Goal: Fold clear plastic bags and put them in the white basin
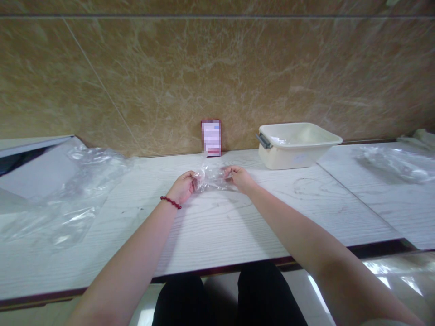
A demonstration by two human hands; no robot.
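Between my two hands is a small clear plastic bag (212,178), crinkled and shiny, held just over the white wood-grain table. My left hand (185,186), with a red bead bracelet (171,202) at the wrist, pinches the bag's left end. At its right end, my right hand (240,178) grips the plastic between thumb and fingers. Whether anything lies inside the bag I cannot make out. Just behind the bag a phone (211,138) leans upright against the wall, its screen lit and blurred.
A cream plastic bin (288,156) with a grey latch stands right of the phone, some clear plastic inside. Large clear plastic sheeting (78,203) and a white box (34,176) cover the table's left. More clear bags (404,167) lie far right. A marble-patterned wall (170,81) bounds the back.
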